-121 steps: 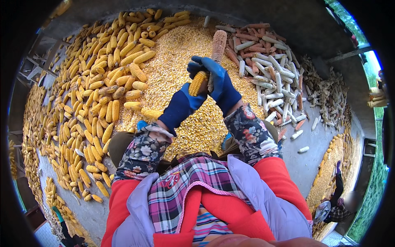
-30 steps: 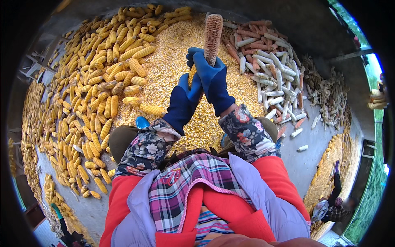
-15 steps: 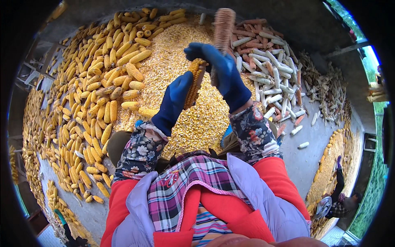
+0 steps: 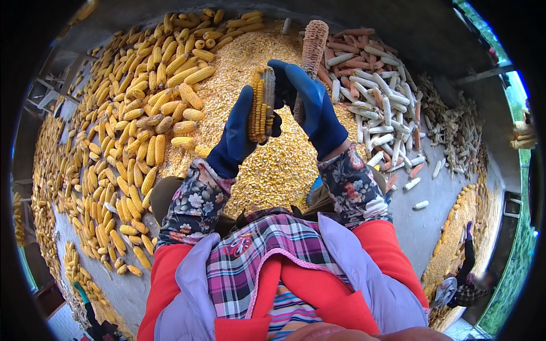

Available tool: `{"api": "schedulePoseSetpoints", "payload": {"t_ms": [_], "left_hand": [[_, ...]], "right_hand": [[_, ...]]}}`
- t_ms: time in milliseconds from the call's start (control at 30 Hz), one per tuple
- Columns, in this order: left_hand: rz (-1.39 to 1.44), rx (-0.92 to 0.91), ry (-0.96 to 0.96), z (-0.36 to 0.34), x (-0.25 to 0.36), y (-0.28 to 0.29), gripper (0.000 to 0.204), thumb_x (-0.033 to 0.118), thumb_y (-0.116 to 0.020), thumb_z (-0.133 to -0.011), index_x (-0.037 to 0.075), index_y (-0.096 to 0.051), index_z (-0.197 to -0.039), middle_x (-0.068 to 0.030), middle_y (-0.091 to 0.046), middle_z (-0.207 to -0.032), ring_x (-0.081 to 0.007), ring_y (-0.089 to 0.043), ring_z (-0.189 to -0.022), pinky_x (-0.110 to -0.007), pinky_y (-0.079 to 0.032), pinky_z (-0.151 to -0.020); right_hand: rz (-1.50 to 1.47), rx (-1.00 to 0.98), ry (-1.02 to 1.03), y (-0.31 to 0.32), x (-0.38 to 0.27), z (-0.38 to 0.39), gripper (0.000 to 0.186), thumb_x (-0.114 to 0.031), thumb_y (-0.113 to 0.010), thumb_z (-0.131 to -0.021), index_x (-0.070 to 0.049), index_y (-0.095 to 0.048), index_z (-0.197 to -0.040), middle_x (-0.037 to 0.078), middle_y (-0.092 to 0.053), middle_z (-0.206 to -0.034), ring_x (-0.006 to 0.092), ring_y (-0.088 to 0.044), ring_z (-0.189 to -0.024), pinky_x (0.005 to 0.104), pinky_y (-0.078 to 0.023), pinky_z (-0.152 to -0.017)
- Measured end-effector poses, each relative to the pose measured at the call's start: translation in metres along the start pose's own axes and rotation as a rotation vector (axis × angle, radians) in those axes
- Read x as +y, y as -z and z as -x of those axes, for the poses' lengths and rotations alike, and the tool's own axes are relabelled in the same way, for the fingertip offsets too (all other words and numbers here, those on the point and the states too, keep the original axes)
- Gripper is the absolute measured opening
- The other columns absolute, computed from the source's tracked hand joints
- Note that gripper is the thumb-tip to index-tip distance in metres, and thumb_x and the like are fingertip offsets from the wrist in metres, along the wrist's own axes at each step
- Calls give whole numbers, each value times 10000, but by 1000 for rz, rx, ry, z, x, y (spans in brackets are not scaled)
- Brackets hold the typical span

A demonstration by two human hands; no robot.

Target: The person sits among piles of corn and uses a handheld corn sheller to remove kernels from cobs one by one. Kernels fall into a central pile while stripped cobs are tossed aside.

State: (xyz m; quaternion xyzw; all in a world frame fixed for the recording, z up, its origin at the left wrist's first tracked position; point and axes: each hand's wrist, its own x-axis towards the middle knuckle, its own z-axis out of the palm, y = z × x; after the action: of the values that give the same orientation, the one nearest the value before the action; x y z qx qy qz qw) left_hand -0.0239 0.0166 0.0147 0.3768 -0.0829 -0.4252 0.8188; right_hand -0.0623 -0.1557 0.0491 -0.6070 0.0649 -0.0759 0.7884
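Both my hands wear blue gloves. My left hand (image 4: 236, 128) is closed around an upright ear of corn (image 4: 259, 108); yellow kernels cover its left side, and a pale strip without kernels runs along its right side. Gripped in my right hand (image 4: 318, 113) is a bare reddish-tan corncob (image 4: 314, 48), whose pitted top stands well above the glove. The two hands are close together, with the cob just right of the ear. Beneath them spreads a heap of loose yellow kernels (image 4: 267, 170). The fingertips of the right hand are partly hidden behind the ear.
Whole corn ears (image 4: 142, 122) are piled along the left. White and reddish stripped cobs (image 4: 392, 105) lie at the right, beside dry husks (image 4: 452, 122). Grey floor (image 4: 404, 210) shows at the right. Another person (image 4: 469, 287) is at the lower right by more corn.
The ear has turned in my left hand, so its pale stripped strip now shows. My right hand and the cob have come slightly lower, and the cob is no longer blurred.
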Motion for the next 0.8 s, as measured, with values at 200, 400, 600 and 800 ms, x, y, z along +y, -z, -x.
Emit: {"api": "schedulePoseSetpoints", "payload": {"t_ms": [200, 400, 600, 800], "left_hand": [[96, -37, 57, -3, -3, 13, 716, 655, -374, -1048, 46, -584, -1359, -78, -714, -1054, -182, -696, -789, -340, -586, -722], [-289, 209, -50, -10, -15, 19, 554, 538, -436, -1077, 52, -613, -1276, -72, -693, -1003, -162, -676, -801, -299, -556, -718], [-256, 270, -108, -19, -31, 12, 410, 437, -530, -1070, 77, -615, -1247, -73, -678, -1117, -154, -657, -962, -294, -549, -799], [206, -166, 181, 1, -9, 20, 602, 618, -438, -1048, 97, -611, -1296, -91, -731, -1013, -212, -701, -726, -330, -581, -649]], "right_hand": [[-176, 85, 22, -19, -3, 5, 394, -335, -638, -1025, -67, -687, -1310, 43, -738, -1070, 124, -684, -882, 302, -534, -761], [-177, 168, 129, -34, 15, -1, 363, -196, -647, -1014, -25, -643, -1334, 26, -689, -932, 126, -661, -741, 300, -526, -638], [-119, 354, 198, -51, 48, -3, 329, -95, -669, -988, 11, -637, -1298, 74, -724, -943, 128, -686, -782, 304, -557, -663], [33, 223, 433, -25, 37, -9, 302, -120, -670, -1002, 25, -669, -1267, 114, -719, -1237, 162, -700, -1041, 325, -561, -867]]}}
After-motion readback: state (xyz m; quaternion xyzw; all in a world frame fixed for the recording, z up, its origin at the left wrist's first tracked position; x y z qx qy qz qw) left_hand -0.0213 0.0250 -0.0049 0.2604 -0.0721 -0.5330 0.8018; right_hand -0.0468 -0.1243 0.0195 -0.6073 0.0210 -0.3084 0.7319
